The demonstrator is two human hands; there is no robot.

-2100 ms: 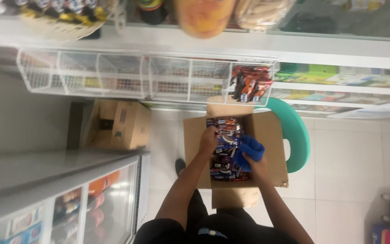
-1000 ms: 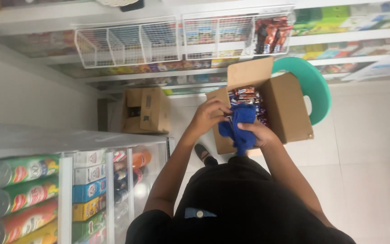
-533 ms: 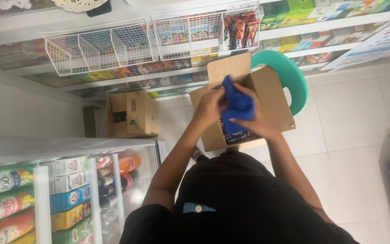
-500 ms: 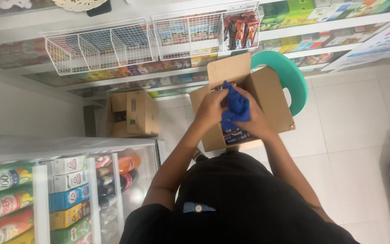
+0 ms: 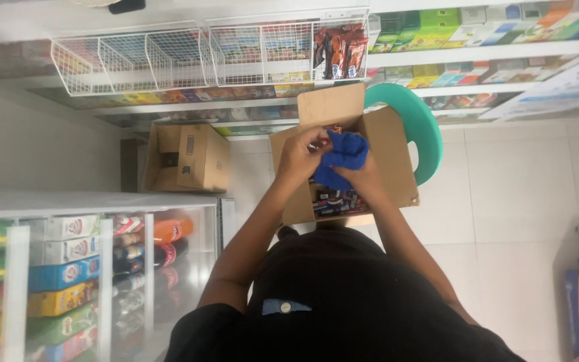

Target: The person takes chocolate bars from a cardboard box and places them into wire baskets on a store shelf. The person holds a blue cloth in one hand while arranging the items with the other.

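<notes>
Both my hands are raised over an open cardboard box (image 5: 391, 155) that holds several dark snack packets (image 5: 333, 199). My right hand (image 5: 364, 178) grips a bunched blue cloth (image 5: 343, 154). My left hand (image 5: 301, 155) is closed on a small packet, pressed against the cloth and mostly hidden by it. The box rests on a teal plastic stool (image 5: 418, 127) in front of the shelves.
White wire baskets (image 5: 169, 57) hang on the shelf front, one holding red packets (image 5: 336, 47). Shelves of coloured boxes (image 5: 490, 33) run to the right. A second cardboard box (image 5: 189, 157) sits on the tiled floor. A glass-door cooler (image 5: 68, 268) stands at left.
My hands have lifted out of the box and come together with the blue cloth around a packet. The view has swung so the cooler shows at left.
</notes>
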